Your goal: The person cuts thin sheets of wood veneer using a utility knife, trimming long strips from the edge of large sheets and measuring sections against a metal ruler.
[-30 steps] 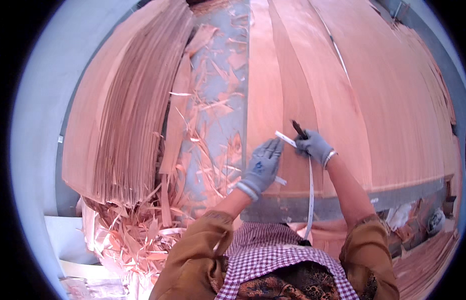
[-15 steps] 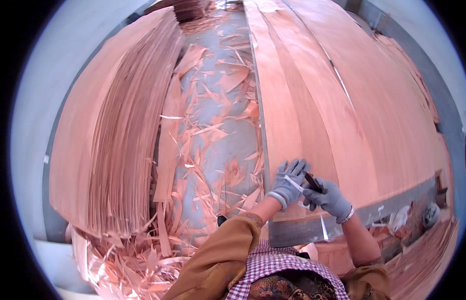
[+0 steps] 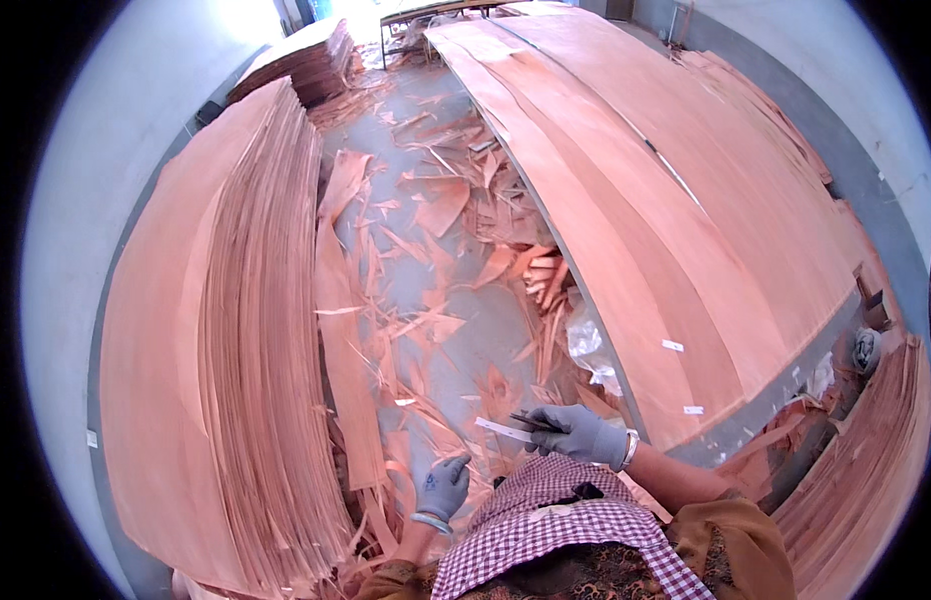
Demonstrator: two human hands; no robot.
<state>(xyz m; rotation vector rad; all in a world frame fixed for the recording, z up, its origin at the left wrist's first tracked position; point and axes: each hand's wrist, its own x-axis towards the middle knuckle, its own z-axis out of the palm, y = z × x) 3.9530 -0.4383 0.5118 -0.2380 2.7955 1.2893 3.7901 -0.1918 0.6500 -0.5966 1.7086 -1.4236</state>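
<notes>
Both my hands wear grey gloves. My right hand (image 3: 584, 436) is beside the near left corner of the veneer-topped table, closed around a slim dark tool (image 3: 539, 423), whose exact kind I cannot make out. A narrow white strip (image 3: 504, 430) sticks out leftward from the same hand. Lower and further left, my left hand (image 3: 443, 487) hangs over the littered floor with loosely bent fingers and nothing visible in it. Long pinkish veneer sheets (image 3: 626, 290) cover the table. Two small white pieces, a far one (image 3: 672, 345) and a near one (image 3: 694, 410), lie on the sheets' near end.
A tall veneer stack (image 3: 156, 330) stands along the left. Veneer scraps (image 3: 441, 205) litter the floor aisle (image 3: 486, 320) between stack and table. Clear plastic film (image 3: 589, 345) lies beside the table's left edge. More veneer (image 3: 856, 480) is stacked at the near right.
My hands have left the table top and moved down; the left has swung left over the floor. The right still holds the dark tool and a white strip. The view has shifted, showing more room.
</notes>
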